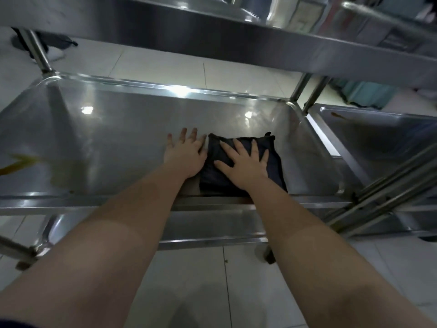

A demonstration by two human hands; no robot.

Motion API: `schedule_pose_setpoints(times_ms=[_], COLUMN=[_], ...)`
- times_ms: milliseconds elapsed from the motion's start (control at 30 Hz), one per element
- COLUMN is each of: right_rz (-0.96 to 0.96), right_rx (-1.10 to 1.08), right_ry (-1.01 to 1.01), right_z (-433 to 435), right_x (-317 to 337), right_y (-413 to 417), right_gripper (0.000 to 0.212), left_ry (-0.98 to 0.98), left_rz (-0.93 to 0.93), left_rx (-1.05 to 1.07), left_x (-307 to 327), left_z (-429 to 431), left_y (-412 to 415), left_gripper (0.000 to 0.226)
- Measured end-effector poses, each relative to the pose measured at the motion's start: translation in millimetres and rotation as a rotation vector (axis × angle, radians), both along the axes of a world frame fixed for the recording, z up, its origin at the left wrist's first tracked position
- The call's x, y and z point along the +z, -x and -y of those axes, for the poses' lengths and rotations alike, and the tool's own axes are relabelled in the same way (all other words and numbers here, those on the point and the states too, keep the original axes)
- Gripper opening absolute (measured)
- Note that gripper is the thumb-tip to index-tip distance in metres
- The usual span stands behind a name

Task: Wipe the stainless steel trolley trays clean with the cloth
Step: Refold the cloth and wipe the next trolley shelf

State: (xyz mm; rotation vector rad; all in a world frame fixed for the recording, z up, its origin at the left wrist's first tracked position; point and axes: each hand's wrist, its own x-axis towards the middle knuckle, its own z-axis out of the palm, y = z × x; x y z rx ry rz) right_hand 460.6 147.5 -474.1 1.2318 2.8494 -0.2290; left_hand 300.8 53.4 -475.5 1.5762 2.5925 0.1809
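The cloth (275, 166) is dark, soft and matte, folded into a thick, roughly square pad. It lies flat on the floor of the trolley's middle tray (106, 138), close to that tray's near rim and right of its centre. The right hand (244, 162) lies palm-down on top of the cloth, its fingers (254, 147) straight and spread apart and curling round nothing. Just left of the cloth, touching its left edge, the left hand (185, 157) rests flat on the bare steel, its fingers (183, 136) straight and slightly apart. The tray around the cloth is brushed, shiny stainless steel, a shallow rectangular pan with rounded corners and a raised rolled rim. Bright light glints on its floor beyond the cloth, and a yellowish streak (21, 162) shows far to the cloth's left. Above the cloth hangs the flat steel underside of the upper tray (212, 39), which blocks the top of the view. Below and nearer than the cloth, the lip of a lower tray (212, 223) shows between the forearms. Round steel posts (305, 91) rise beyond the cloth to its right. Past them, further right of the cloth, stands a second trolley (378, 138) with a similar pan that bears a brownish smear, and slanted steel bars cross in front of it. Pale glossy floor tiles (189, 280) show under and beyond the trays.
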Motion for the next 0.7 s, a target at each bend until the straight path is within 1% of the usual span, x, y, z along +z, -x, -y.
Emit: schedule_pose_setpoints(times_ms=[200, 300, 367, 467, 533, 600, 633, 700], right_rz=[0.059, 0.061, 0.066, 0.038, 0.029, 0.023, 0.023, 0.054], right_rx=[-0.330, -0.426, -0.369, -0.040, 0.116, 0.116, 0.055, -0.147], right_ry=[0.051, 0.044, 0.028, -0.014, 0.005, 0.019, 0.022, 0.038], right_z=[-98, -106, -85, -26, -4, -18, -35, -74], right_x=[9, 11, 9, -1, -3, 1, 3, 7], right_y=[-111, -114, -85, -36, -29, -50, -69, -118], right_gripper=[0.069, 0.070, 0.071, 0.074, 0.076, 0.074, 0.071, 0.068], left_ry=[-0.011, -0.024, -0.014, -0.014, -0.015, -0.009, -0.007, -0.009], left_rz=[-0.003, -0.007, -0.007, -0.011, -0.012, -0.006, -0.007, -0.011], left_rx=[0.009, 0.024, 0.030, 0.036, 0.040, 0.042, 0.044, 0.049], left_x=[-8, -8, -7, -7, -8, -8, -8, -8], left_z=[-11, -12, -11, -6, -2, 0, 1, 0], left_y=[-9, -12, -13, -12, -9, -6, -5, -6], left_gripper=[0.057, 0.055, 0.053, 0.052, 0.052, 0.052, 0.052, 0.052])
